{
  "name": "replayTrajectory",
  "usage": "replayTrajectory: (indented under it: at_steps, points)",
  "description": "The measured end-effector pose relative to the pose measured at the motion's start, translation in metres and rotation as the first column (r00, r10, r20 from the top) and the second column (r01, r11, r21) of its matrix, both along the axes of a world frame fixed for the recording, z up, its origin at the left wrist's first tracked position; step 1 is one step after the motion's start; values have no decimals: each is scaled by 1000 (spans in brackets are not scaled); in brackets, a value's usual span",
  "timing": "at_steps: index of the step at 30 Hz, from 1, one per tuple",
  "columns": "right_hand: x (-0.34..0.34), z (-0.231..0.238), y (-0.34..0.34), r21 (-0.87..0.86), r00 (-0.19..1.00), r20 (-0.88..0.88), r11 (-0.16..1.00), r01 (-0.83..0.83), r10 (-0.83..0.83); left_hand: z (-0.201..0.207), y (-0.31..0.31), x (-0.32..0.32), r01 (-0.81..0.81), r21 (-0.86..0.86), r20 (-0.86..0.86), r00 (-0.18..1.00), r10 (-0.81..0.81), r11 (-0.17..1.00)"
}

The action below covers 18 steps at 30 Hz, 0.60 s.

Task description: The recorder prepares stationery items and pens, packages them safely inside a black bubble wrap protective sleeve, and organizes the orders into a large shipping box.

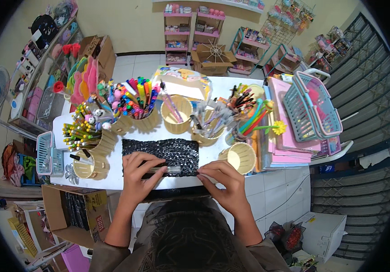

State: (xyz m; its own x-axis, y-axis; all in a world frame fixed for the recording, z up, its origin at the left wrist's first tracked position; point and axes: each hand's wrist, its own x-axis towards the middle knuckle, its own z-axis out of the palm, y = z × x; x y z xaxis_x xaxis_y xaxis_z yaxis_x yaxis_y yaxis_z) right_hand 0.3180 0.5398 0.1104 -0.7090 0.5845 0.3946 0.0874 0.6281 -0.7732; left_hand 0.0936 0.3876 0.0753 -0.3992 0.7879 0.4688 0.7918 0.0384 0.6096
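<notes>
A sheet of black bubble wrap point(181, 152) lies flat at the near edge of the white table point(113, 182). My left hand point(141, 171) rests over its left part, thumb and fingers closed on a slim, clear-ended item point(173, 169) lying across the sheet; its kind cannot be made out. At the sheet's right near corner, my right hand point(224, 179) has its thumb and fingertips pinched together on the edge of the wrap. Just beyond the right hand stands a cream woven-look cup point(242, 158). Left of the left hand is another such cup point(83, 170) with dark-capped markers.
Behind the sheet stand cups of colourful pens point(142, 102), pencils point(79, 131) and brushes point(210, 118). Pink folders point(285, 113) and a blue basket point(310, 106) crowd the right side. An open cardboard box point(63, 213) sits below the table's left edge.
</notes>
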Motion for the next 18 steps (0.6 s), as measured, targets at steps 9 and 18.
replayTrajectory:
  at_steps: [9, 18]
  points:
    - [19, 42, 47, 119, 998, -48, 992, 40, -35, 40, 76, 35, 68, 96, -79, 995, -61, 993]
    - [-11, 35, 80, 159, 952, 217, 970, 183, -215, 55, 133, 52, -40, 32, -177, 983, 45, 999]
